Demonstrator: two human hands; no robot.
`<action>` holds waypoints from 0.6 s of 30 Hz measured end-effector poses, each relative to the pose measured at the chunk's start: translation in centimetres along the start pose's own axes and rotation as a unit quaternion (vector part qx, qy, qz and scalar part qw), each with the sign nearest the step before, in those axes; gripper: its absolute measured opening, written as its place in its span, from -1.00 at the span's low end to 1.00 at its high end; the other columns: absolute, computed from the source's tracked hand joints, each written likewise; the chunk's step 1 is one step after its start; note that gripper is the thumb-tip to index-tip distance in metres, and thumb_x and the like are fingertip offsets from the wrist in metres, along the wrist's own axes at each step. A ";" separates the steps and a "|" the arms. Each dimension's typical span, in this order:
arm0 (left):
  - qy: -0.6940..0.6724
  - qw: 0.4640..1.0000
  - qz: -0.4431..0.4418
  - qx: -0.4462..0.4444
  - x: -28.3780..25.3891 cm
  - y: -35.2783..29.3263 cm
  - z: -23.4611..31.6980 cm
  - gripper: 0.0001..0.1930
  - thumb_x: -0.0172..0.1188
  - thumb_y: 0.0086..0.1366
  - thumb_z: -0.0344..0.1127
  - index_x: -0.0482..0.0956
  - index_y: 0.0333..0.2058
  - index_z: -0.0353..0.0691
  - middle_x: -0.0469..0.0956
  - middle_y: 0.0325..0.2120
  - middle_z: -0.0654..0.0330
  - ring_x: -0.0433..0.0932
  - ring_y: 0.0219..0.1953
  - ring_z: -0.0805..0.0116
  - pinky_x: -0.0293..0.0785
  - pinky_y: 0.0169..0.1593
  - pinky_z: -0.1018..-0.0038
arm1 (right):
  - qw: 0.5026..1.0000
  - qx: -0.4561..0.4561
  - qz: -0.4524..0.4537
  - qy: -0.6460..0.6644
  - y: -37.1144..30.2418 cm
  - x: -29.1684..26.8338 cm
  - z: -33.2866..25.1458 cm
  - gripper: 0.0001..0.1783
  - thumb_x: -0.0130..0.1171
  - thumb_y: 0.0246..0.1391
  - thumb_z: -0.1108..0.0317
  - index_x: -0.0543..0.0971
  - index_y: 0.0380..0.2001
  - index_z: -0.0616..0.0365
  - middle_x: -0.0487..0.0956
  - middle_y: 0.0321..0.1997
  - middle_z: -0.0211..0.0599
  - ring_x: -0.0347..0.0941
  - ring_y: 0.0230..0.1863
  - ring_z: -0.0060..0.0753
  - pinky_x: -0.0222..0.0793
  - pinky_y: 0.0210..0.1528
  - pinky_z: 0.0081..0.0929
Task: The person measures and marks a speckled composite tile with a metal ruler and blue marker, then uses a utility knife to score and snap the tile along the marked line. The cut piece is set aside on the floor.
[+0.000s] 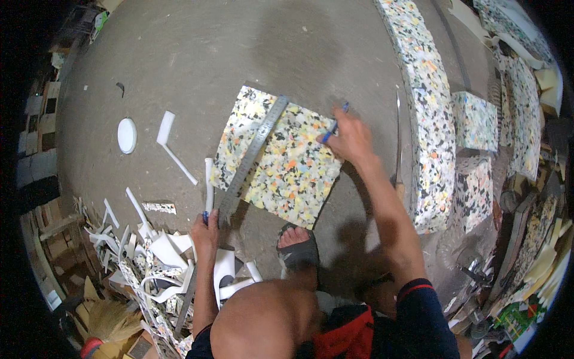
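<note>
A square slab of speckled multicolour foam (286, 161) lies tilted on the floor in front of me. Across its left part runs a long steel ruler (254, 149), its near end reaching past the foam's edge. My left hand (206, 234) is closed at that near end, with a small blue piece showing at its fingers. At the foam's right edge, my right hand (353, 139) grips a slim blue pen-like stick (329, 131). Its fingers are bent and partly hide the stick.
Foam offcuts (167, 251) pile up at the lower left. A white disc (127, 136) and a bent white strip (169, 134) lie farther left. On the right are a long-bladed knife (399, 140), a long foam bar (430, 119) and foam blocks (474, 122). My sandalled foot (296, 248) stands near the slab.
</note>
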State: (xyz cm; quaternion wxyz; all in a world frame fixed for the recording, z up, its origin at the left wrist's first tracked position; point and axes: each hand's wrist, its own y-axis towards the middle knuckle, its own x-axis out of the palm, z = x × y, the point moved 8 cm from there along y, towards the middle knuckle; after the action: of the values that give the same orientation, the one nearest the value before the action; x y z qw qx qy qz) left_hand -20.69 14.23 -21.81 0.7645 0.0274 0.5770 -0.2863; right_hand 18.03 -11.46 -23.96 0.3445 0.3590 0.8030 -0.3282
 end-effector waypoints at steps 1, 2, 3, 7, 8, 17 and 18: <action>0.011 1.000 0.005 0.000 0.3 -0.1 -0.1 -0.47 0.20 0.36 0.08 0.54 -0.38 -0.42 0.53 -0.59 -0.17 0.50 -0.53 -0.08 0.42 -0.34 0.11 | 1.000 0.000 0.007 0.011 -0.4 -0.6 0.0 -0.27 0.54 -0.18 0.15 0.49 0.03 0.28 0.63 -0.15 0.13 0.61 -0.07 0.14 0.46 0.02 -0.11; 0.019 1.000 0.015 0.000 0.3 -0.1 0.2 -0.48 0.22 0.35 0.08 0.53 -0.39 -0.40 0.52 -0.60 -0.15 0.49 -0.54 -0.06 0.41 -0.36 0.12 | 1.000 0.003 0.012 0.019 -0.9 -1.1 0.2 -0.27 0.56 -0.21 0.11 0.51 -0.01 0.26 0.64 -0.20 0.10 0.62 -0.10 0.13 0.48 -0.02 -0.10; 0.026 0.999 0.021 0.001 0.4 -0.2 0.7 -0.49 0.23 0.34 0.08 0.52 -0.40 -0.39 0.51 -0.61 -0.13 0.48 -0.56 -0.04 0.41 -0.38 0.13 | 0.999 0.020 0.032 0.014 -1.3 -1.1 1.7 -0.31 0.59 -0.25 0.13 0.54 -0.05 0.21 0.64 -0.20 0.10 0.62 -0.14 0.09 0.51 -0.13 -0.10; 0.041 0.999 0.030 0.017 -2.4 0.0 6.9 -0.51 0.32 0.28 0.05 0.46 -0.43 -0.35 0.46 -0.67 -0.03 0.43 -0.61 0.08 0.39 -0.43 0.19 | 0.976 0.035 0.178 0.120 -4.9 -2.8 6.1 -0.36 0.58 -0.20 0.21 0.53 -0.06 0.21 0.62 -0.25 0.01 0.59 -0.24 0.02 0.47 -0.19 -0.19; 0.032 0.998 0.037 0.026 -2.8 0.5 8.1 -0.50 0.34 0.26 0.04 0.45 -0.43 -0.35 0.44 -0.68 -0.02 0.40 -0.62 0.12 0.38 -0.45 0.21 | 0.969 0.065 0.197 0.131 -5.7 -2.9 7.2 -0.36 0.58 -0.19 0.21 0.52 -0.06 0.21 0.60 -0.27 -0.04 0.57 -0.27 -0.04 0.46 -0.20 -0.22; -0.036 0.994 0.040 0.092 -1.0 6.4 12.4 -0.53 0.40 0.25 -0.05 0.42 -0.40 -0.38 0.40 -0.66 0.14 0.29 -0.56 0.40 0.31 -0.47 0.39 | 0.911 0.130 0.323 0.220 -5.4 -2.7 9.1 -0.38 0.59 -0.16 0.25 0.52 -0.06 0.20 0.46 -0.37 -0.34 0.38 -0.37 -0.42 0.36 -0.28 -0.44; -0.058 0.991 0.065 0.102 -1.3 6.9 12.9 -0.51 0.42 0.23 -0.06 0.38 -0.47 -0.37 0.36 -0.70 0.17 0.24 -0.58 0.44 0.27 -0.52 0.41 | 0.908 0.136 0.321 0.232 -4.8 -3.2 8.8 -0.38 0.59 -0.17 0.25 0.52 -0.06 0.20 0.46 -0.37 -0.34 0.38 -0.37 -0.43 0.36 -0.28 -0.45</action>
State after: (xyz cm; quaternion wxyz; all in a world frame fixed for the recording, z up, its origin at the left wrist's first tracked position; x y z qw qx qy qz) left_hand -6.54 15.68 -18.37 0.8066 0.1262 0.4965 -0.2948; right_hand 18.61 -21.90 -24.87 0.1831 0.7067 0.6492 -0.2133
